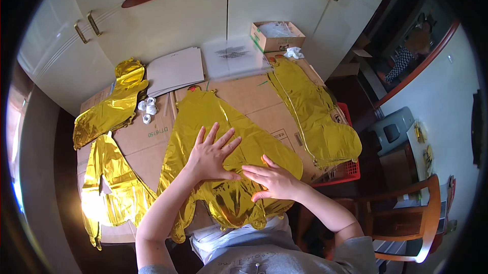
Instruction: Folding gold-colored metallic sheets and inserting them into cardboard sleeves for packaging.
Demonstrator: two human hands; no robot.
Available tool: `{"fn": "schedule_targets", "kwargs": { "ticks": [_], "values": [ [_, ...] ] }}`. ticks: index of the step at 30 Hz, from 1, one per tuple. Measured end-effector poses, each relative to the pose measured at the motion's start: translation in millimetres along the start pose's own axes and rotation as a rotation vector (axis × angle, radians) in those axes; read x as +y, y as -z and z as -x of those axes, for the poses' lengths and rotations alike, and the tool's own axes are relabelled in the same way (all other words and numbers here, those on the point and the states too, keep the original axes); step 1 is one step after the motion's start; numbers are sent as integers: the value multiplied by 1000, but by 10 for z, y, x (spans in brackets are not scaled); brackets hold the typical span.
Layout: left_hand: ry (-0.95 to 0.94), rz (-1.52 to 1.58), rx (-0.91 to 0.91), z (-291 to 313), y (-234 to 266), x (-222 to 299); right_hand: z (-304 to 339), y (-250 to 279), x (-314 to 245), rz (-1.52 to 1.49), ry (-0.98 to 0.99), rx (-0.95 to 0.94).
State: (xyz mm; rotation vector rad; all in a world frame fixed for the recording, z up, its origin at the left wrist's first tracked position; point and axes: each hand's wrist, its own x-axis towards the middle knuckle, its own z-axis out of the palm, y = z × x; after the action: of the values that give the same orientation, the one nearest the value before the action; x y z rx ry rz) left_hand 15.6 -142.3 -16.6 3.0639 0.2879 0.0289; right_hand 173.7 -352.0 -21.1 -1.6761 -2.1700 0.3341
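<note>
1. One gold foil (203, 116) lies centrally on cardboard (254, 96).
2. Left hand (210, 157), right hand (274, 180): both over it, fingers apart.
3. Cardboard's left: two other foils (109, 111); right: a pile (315, 116), perhaps several.
4. Cardboard's far edge: one box (283, 45).

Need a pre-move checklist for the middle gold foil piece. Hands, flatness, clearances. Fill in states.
1. Left hand empty: ok; spread over the middle gold foil piece, nothing visible held.
2. Right hand empty: cannot tell; orange bits show beside it.
3. Middle piece flat: not ok; upper part is fairly smooth, the part nearest the person is crumpled.
4. Clear of the right-hand gold foil: ok; bare cardboard shows between them.
5. Clear of the lower-left gold foil: cannot tell; edges come very close.
6. White rolls off the middle piece: ok; they sit to its left.
</note>
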Motion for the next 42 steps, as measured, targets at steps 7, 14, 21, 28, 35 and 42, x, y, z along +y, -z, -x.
{"fn": "schedule_targets", "kwargs": {
  "ticks": [7, 14, 21, 28, 35, 42],
  "values": [
    [4, -4, 4, 15, -17, 0, 610, -3, -343, -51, -259, 736],
    [-7, -9, 18, 14, -24, -10, 1399, -987, -803, -1479, -936, 1007],
    [5, -24, 12, 13, -28, 12, 1027, -692, -957, -907, -642, 816],
    [-2, -15, 0, -1, 4, -13, 631, -354, -855, -333, 17, 365],
    [5, -26, -7, 23, -12, -11, 596, -165, -721, -455, 129, 293],
    [14, -17, -8, 30, -4, -1, 722, -108, -349, 193, -190, 203]
  ]
}}
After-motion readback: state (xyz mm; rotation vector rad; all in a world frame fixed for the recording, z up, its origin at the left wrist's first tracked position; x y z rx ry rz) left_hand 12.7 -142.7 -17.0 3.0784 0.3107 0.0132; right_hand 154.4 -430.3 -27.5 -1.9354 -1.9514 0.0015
